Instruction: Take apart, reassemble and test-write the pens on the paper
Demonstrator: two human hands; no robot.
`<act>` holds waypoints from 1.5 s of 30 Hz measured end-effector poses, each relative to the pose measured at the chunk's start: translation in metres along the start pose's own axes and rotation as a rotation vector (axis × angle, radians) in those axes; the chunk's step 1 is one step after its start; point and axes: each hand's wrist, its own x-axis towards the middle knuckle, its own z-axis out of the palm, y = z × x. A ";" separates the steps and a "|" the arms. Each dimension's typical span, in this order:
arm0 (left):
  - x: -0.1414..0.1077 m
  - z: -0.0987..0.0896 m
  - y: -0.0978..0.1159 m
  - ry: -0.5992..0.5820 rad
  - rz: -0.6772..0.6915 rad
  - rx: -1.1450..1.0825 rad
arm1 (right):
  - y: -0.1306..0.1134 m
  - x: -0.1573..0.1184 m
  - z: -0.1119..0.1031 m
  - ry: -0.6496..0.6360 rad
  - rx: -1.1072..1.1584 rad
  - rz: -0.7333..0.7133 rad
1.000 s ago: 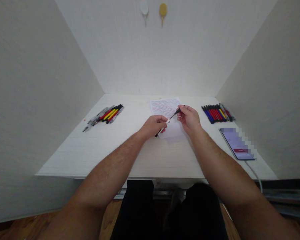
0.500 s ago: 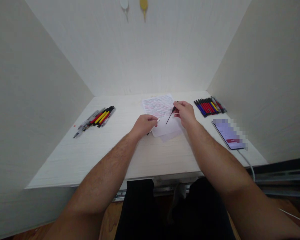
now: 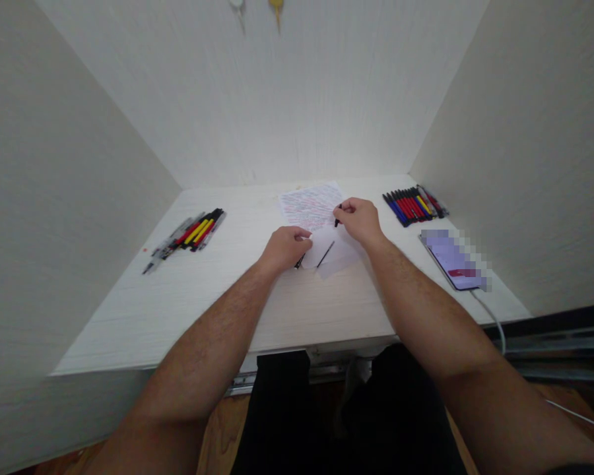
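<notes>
My left hand (image 3: 288,248) is closed at the left edge of the white paper sheet (image 3: 344,249). From under its fingers sticks the black end of a pen barrel (image 3: 299,262); the rest of the barrel is hidden. My right hand (image 3: 361,220) pinches a small black pen part (image 3: 337,216) above the sheet. Between the hands a thin dark pen refill (image 3: 325,254) shows against the paper, apart from both hands. Behind it lies a page (image 3: 311,203) covered in pen strokes.
A loose pile of pens (image 3: 193,236) in clear, black, red and yellow lies at left. At right is a row of blue, red and yellow pens (image 3: 410,206). A phone (image 3: 450,260) with a white cable (image 3: 490,315) lies near the right wall (image 3: 539,165).
The refill has left my right hand and is now lower over the sheet. My right hand has shifted slightly left, still pinching the black part. More of the left hand's barrel end shows.
</notes>
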 end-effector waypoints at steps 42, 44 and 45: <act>-0.004 0.007 0.002 -0.052 0.140 0.371 | -0.010 -0.013 -0.011 -0.386 -0.598 -0.138; -0.004 0.007 0.002 -0.042 0.145 0.383 | -0.010 -0.013 -0.011 -0.350 -0.613 -0.111; -0.004 0.007 0.002 -0.037 0.147 0.391 | -0.010 -0.013 -0.011 -0.335 -0.617 -0.099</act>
